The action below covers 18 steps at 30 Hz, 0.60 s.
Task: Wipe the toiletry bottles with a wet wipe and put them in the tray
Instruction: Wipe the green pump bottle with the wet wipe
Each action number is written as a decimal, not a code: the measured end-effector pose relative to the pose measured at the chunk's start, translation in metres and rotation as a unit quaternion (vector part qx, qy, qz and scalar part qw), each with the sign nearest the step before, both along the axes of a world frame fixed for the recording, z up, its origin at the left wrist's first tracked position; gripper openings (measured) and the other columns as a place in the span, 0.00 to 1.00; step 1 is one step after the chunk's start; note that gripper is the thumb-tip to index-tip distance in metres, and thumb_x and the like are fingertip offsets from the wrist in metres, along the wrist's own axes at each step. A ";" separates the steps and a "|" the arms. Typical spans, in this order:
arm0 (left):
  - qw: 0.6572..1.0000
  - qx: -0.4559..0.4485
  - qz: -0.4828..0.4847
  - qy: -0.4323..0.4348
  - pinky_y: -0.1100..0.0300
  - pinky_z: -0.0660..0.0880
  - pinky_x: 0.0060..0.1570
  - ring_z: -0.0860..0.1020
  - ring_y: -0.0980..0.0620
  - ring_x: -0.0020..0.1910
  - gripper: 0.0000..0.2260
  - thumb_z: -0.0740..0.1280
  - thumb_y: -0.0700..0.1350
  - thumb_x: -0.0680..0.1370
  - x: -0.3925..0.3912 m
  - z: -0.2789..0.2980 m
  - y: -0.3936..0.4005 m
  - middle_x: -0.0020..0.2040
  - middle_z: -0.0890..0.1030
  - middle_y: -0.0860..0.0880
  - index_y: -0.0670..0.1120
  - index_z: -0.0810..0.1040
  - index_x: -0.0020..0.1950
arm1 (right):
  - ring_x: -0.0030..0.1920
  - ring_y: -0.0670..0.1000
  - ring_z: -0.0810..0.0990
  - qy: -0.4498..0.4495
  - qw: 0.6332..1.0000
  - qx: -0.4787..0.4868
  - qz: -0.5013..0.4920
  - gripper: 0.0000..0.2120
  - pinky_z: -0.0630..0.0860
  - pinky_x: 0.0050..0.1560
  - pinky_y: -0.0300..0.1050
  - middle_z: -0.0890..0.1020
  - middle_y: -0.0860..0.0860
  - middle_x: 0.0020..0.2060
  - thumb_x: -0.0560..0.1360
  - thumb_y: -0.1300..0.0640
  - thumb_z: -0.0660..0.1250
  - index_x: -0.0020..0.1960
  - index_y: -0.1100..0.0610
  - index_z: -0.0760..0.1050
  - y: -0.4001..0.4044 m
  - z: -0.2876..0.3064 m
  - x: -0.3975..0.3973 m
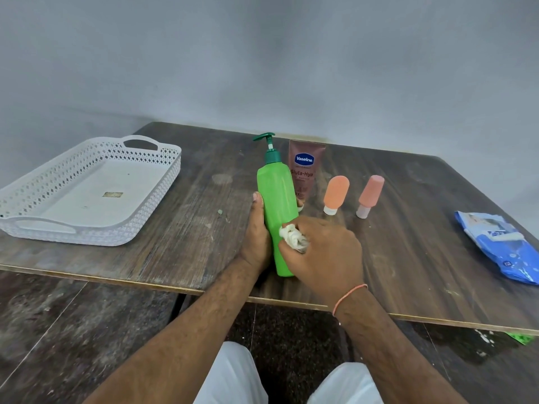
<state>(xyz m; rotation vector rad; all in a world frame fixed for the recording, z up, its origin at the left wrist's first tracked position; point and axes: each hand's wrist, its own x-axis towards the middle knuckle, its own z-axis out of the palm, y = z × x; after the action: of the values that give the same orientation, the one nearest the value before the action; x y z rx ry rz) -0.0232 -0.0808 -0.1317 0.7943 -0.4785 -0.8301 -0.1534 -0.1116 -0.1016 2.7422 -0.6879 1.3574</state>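
Observation:
A tall green pump bottle (277,196) stands near the table's front edge. My left hand (256,234) grips its left side, thumb up along the body, fingertips showing behind. My right hand (323,252) holds a crumpled white wet wipe (293,234) pressed against the bottle's lower front. Behind it stands a brown Vaseline tube (306,170). To the right stand an orange squeeze bottle (337,193) and a pink one (371,195), both cap down. The white lattice tray (38,231) lies at the table's left and holds no bottles.
A blue wet-wipe pack (501,246) lies at the right edge of the dark wooden table (189,217). A grey wall runs behind the table. The table's front edge passes just under my wrists, with dark floor below.

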 end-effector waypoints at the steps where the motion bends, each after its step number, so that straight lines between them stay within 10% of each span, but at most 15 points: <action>1: 1.000 -0.002 -0.004 -0.003 0.54 0.82 0.52 0.86 0.49 0.47 0.36 0.45 0.64 0.85 -0.001 0.001 0.001 0.48 0.87 0.44 0.47 0.89 0.49 | 0.34 0.53 0.83 0.011 1.000 0.002 0.006 0.13 0.76 0.29 0.45 0.85 0.46 0.36 0.72 0.42 0.65 0.43 0.49 0.83 0.001 -0.001 0.000; 18: 1.000 -0.026 -0.010 -0.001 0.54 0.83 0.53 0.87 0.48 0.49 0.38 0.42 0.63 0.86 0.003 -0.002 -0.003 0.50 0.88 0.43 0.47 0.90 0.51 | 0.34 0.45 0.75 -0.061 0.989 0.124 0.046 0.05 0.70 0.36 0.41 0.82 0.43 0.34 0.73 0.48 0.75 0.41 0.49 0.83 -0.016 -0.002 -0.002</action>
<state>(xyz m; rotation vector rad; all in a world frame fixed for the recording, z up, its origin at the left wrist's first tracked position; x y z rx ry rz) -0.0205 -0.0838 -0.1336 0.7438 -0.5090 -0.8317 -0.1557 -0.1277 -0.1039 2.9314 -0.7970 1.5701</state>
